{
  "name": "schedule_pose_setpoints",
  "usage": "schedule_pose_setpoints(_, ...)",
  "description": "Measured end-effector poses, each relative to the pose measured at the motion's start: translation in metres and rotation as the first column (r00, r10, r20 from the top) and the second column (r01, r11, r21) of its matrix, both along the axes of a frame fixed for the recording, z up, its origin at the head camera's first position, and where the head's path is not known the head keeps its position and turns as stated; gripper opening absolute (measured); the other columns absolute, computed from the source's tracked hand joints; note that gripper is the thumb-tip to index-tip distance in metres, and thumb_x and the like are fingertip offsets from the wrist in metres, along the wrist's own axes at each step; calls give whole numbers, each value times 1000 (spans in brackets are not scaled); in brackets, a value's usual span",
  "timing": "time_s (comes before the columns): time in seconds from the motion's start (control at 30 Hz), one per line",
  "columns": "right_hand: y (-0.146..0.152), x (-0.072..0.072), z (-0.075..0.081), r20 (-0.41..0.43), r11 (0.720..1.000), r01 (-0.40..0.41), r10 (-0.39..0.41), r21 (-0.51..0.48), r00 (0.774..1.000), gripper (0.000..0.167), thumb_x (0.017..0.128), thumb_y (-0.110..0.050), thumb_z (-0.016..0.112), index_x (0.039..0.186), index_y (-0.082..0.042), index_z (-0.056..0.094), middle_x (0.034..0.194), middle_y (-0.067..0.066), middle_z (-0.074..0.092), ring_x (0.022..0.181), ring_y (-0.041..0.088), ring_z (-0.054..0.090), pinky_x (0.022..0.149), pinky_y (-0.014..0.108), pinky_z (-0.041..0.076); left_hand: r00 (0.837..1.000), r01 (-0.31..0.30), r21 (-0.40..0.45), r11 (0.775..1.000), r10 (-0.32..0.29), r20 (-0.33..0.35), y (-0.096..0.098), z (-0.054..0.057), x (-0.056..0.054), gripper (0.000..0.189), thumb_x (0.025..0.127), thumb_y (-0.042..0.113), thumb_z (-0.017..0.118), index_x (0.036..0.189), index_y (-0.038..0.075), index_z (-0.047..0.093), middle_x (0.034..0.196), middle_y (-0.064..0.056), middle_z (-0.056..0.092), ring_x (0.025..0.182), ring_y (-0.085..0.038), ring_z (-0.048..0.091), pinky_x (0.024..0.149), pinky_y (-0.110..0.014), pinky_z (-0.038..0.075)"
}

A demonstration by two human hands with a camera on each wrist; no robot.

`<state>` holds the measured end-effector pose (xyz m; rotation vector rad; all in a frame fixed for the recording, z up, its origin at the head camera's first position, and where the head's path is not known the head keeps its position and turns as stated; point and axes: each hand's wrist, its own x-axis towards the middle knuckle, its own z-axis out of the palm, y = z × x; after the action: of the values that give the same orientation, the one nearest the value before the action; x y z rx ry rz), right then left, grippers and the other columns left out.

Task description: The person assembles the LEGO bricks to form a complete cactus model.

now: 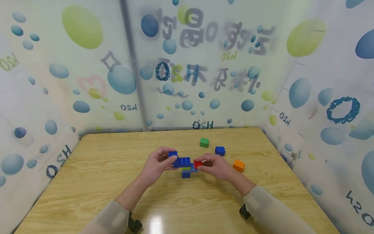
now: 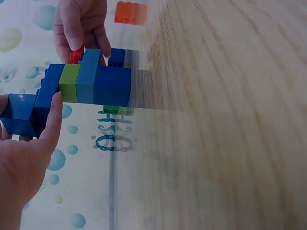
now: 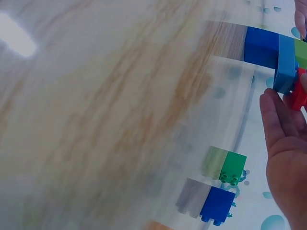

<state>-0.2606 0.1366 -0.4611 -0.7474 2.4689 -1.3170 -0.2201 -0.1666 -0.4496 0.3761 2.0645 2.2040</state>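
A built stack of toy building bricks stands between the hands: a dark blue bottom brick (image 1: 186,175), a lighter blue brick (image 2: 88,79), a lime green brick (image 2: 69,82) and a long dark blue brick (image 1: 183,162) on top. At the stack's upper left end is another blue brick (image 1: 173,154), which my left hand (image 1: 156,165) grips between thumb and fingers. One left finger also touches the long brick's side. My right hand (image 1: 217,166) pinches a red brick (image 1: 198,163) at the lighter blue brick's right end; whether the two are joined I cannot tell.
On the wooden table (image 1: 111,162), a loose green brick (image 1: 204,142) and a blue brick (image 1: 220,150) lie behind the right hand. An orange brick (image 1: 238,165) is to its right. Patterned curtains (image 1: 187,97) enclose the table's back and sides.
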Motion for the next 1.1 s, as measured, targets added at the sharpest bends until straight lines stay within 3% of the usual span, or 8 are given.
schedule_pose_setpoints(0.27,-1,-2,2,13,1000,3,-3,1,1000,32,105,-21,77,136,-17,78,138,10,74,126,32,75,106,44,64,1000,-4,-2,1000,4,2,-1,0,-1,35,109,11,70,141,-1,63,114,-9,60,110,-23,72,97,-64,64)
schedule_pose_setpoints(0.67,-3,-2,6,44,1000,-11,10,6,999,33,105,-19,77,138,-15,77,138,10,73,123,30,77,103,41,65,1000,-12,13,1000,11,17,0,1,0,35,108,10,70,140,-2,63,114,-9,61,109,-23,73,98,-64,63)
schedule_pose_setpoints(0.83,-4,-1,2,152,999,36,-30,-38,988,34,105,-26,77,138,-15,77,141,11,72,115,27,80,100,41,67,1000,-11,1,1000,11,11,0,1,1,35,109,11,70,140,-1,64,114,-9,60,110,-24,73,95,-58,66)
schedule_pose_setpoints(0.97,-7,1,-2,282,985,78,-33,-153,959,34,106,-25,77,136,-10,74,137,14,70,111,31,80,98,43,67,1000,-11,-6,1000,11,12,0,0,1,35,108,12,71,140,0,64,114,-9,60,110,-24,72,94,-56,67)
schedule_pose_setpoints(1.1,-12,2,-5,351,967,124,-40,-220,936,30,106,-19,76,133,-6,73,133,16,69,109,33,81,96,43,68,1000,-18,-16,1000,18,19,1,0,0,35,108,12,72,140,0,64,115,-10,61,111,-24,72,94,-56,67)
